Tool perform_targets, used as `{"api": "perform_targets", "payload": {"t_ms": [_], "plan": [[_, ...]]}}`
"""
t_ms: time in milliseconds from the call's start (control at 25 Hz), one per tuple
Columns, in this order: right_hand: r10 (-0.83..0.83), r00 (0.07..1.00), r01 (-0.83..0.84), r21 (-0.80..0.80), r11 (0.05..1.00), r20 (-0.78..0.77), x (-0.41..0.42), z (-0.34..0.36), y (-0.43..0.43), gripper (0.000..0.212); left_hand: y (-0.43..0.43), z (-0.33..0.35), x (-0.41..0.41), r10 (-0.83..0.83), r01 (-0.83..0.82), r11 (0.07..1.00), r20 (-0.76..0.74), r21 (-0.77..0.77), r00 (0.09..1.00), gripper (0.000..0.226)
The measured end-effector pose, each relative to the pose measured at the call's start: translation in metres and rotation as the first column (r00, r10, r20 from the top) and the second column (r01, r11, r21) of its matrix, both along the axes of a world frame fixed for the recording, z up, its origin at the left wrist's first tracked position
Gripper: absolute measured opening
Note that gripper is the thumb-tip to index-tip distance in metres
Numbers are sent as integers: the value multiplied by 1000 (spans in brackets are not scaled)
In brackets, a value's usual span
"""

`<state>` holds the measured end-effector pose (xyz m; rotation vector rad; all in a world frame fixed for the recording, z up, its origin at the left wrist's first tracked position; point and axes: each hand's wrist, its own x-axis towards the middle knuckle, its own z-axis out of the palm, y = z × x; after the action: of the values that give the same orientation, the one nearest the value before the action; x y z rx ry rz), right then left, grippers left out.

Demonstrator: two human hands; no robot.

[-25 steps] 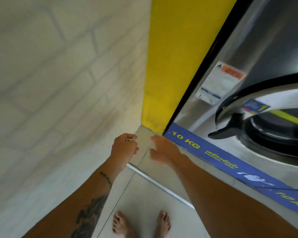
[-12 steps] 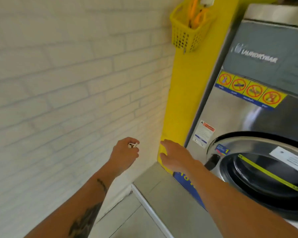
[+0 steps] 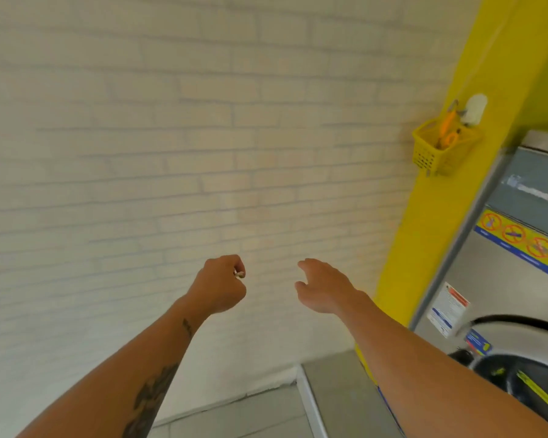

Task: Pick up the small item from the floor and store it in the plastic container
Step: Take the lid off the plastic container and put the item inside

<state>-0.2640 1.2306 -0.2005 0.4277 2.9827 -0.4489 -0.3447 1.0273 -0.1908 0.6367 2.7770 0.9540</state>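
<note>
- Wall (image 3: 140,153): pale painted brick, filling most of the view.
- Pillar (image 3: 450,232): yellow, set at the right of the wall, beside the washer.
- Washer (image 3: 506,289): steel front at far right; a strip of round warning signs (image 3: 525,241) is seen across it, a white label (image 3: 448,308) below, and part of the dark round door (image 3: 519,374) at the lower right.
- Floor (image 3: 250,415): grey tile, seen at the bottom; a raised grey plinth (image 3: 339,393) lies under the washer.
- Left hand (image 3: 217,284): raised before the wall, fingers (image 3: 236,263) curled shut in a loose fist, the item pinched at their tips. A tattooed forearm is seen below.
- Right hand (image 3: 325,287): raised near the left hand but apart from it, fingers loosely spread, nothing held.
- Basket (image 3: 437,150): small yellow plastic container, hung on the pillar, well above and right of both hands. Orange-handled tools (image 3: 448,128) and a white object (image 3: 475,109) are stood in it.
- Item (image 3: 239,274): small, pale; held in the left hand, well apart from the basket. Its kind cannot be told.
</note>
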Motion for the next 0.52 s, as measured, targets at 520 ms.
{"api": "perform_targets", "payload": {"t_ms": [520], "plan": [[497,863,-493,63,868,-91,-36,65,-371,58,-390,42,61,379,-440,870,-270,-222,885,37]]}}
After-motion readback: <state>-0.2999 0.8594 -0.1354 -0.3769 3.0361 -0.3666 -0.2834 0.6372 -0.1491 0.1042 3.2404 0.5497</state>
